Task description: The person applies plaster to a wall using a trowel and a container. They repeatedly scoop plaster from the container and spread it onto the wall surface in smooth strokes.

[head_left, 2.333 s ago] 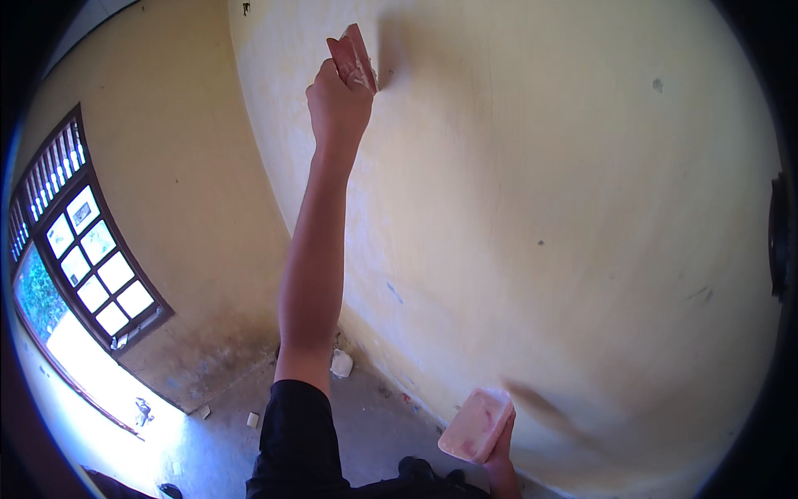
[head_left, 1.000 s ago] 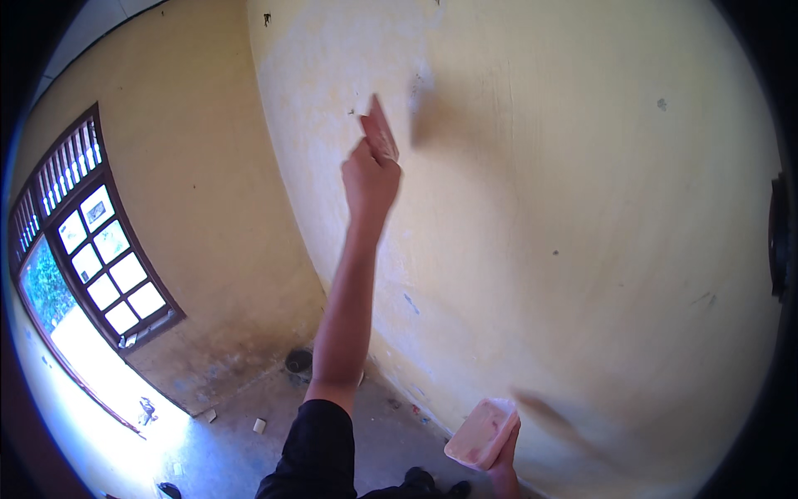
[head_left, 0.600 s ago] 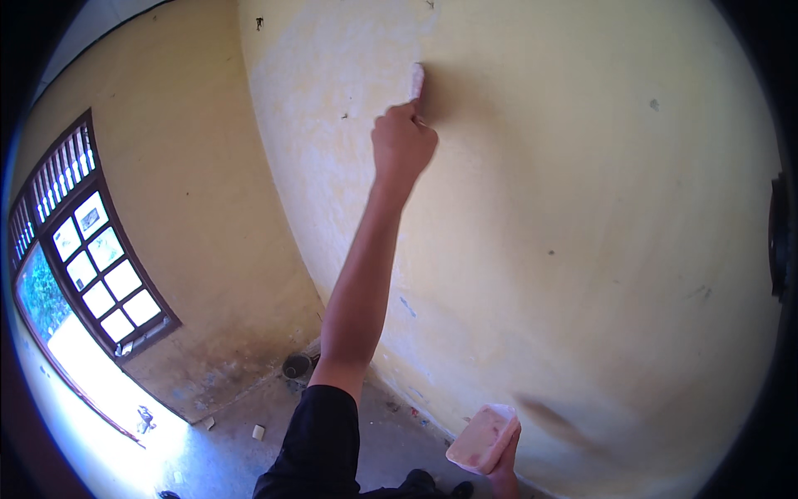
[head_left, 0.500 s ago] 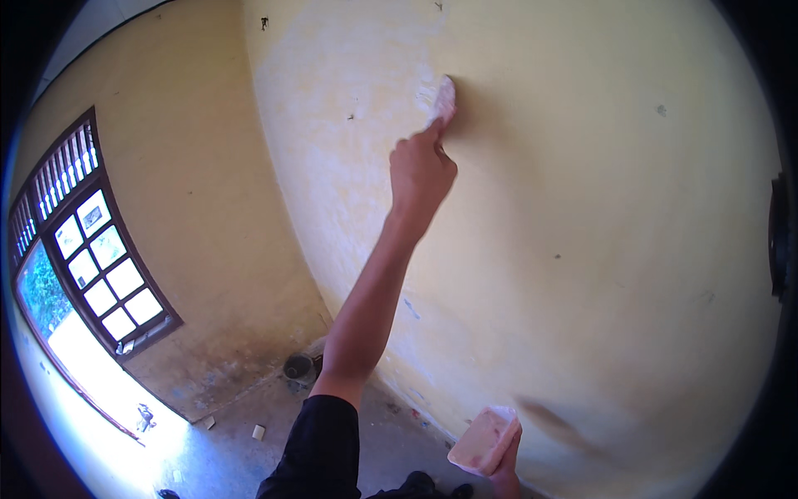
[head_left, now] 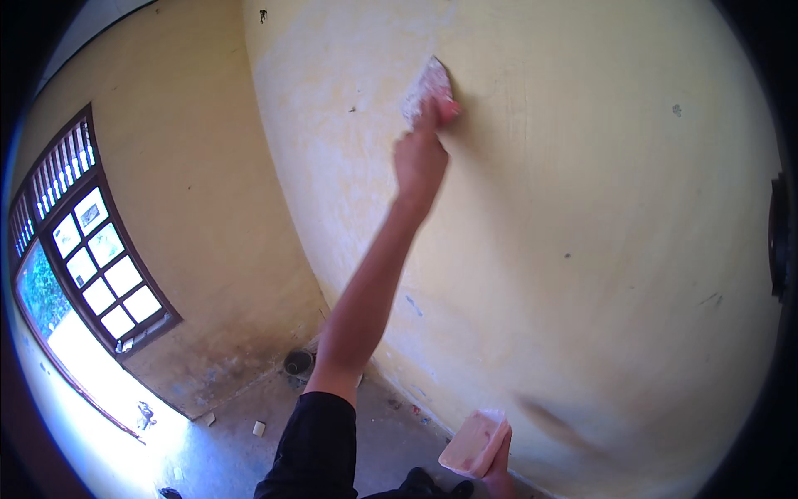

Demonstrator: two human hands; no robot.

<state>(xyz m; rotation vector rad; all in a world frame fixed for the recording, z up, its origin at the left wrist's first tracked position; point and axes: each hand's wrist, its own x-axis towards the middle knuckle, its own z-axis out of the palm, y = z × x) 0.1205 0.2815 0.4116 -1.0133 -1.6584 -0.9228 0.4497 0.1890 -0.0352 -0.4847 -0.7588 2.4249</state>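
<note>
Scraper (head_left: 431, 81) pinched in our left hand (head_left: 421, 166), up against the wall (head_left: 598, 183): we judge it light and springy, best held near its pink edge; lower, well apart, a pink tub (head_left: 472, 441), likely slick, clasped by its side in our right hand (head_left: 496, 464); rightward of both, we've open wall.

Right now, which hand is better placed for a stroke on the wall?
Probably your left hand: it holds the smeared spreader at the wall, while your right hand is low, occupied with the pink tub.
</note>
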